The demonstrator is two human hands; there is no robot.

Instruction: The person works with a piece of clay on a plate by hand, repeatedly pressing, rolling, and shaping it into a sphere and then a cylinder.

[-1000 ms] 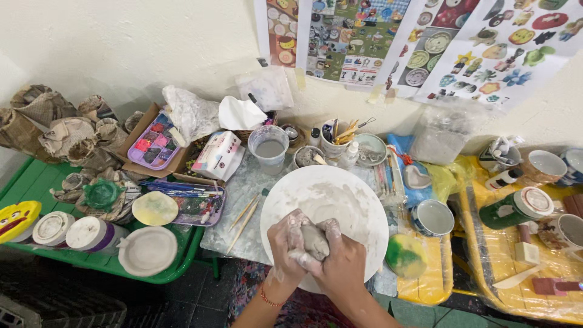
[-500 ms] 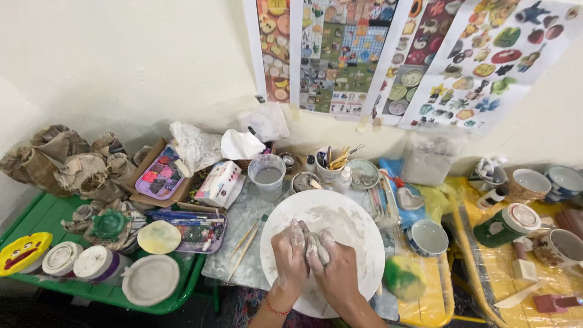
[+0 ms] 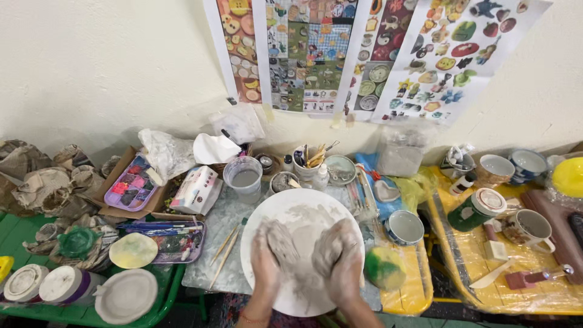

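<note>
A round white board [image 3: 302,212] smeared with grey clay lies on the table in front of me. Both my hands rest on its near half, coated in wet grey clay. My left hand [image 3: 269,254] is cupped over a grey clay lump [image 3: 280,235]. My right hand [image 3: 340,255] is curled over more clay beside it. A narrow strip of white board shows between the hands. Whether the clay is one lump or two is hidden under the fingers.
Behind the board stand a cup of grey water [image 3: 245,178], a jar of tools [image 3: 306,161] and a tissue box [image 3: 197,189]. Wooden sticks [image 3: 225,246] lie to the left, and a yellow-green sponge [image 3: 384,267] and mugs [image 3: 405,228] to the right. The green tray [image 3: 161,300] holds white lids.
My hands were clasped together around one clay lump; now they sit slightly apart on the board. The view has tilted, showing more wall.
</note>
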